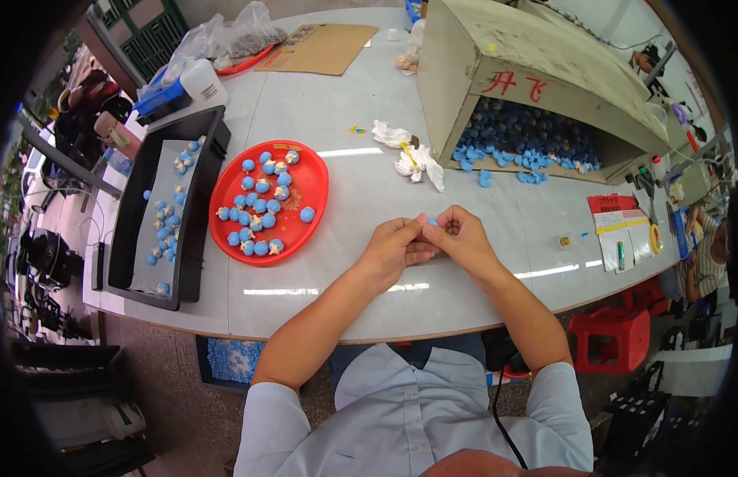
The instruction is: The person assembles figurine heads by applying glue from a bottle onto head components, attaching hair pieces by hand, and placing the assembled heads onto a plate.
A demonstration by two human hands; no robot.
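Observation:
My left hand (393,248) and my right hand (464,237) meet above the table's near middle. Their fingertips pinch a small blue piece (432,222), mostly covered by the fingers, so its exact kind is hidden. Left of my hands, a round red plate (315,171) bears several small blue balls with cream-coloured parts. Similar balls lie on a pale sheet (172,266) inside a long black tray (192,246) farther left. At the right, a box-like wooden housing (451,103) holds a heap of loose blue pieces (536,131), some spilling onto the table.
Crumpled white tissues (417,165) lie beyond my hands. Flat cardboard (325,49) and a white bottle (202,82) are at the back left. Cards (621,226) and a tape roll (655,238) lie at the right, with a red stool (611,334) below the table edge.

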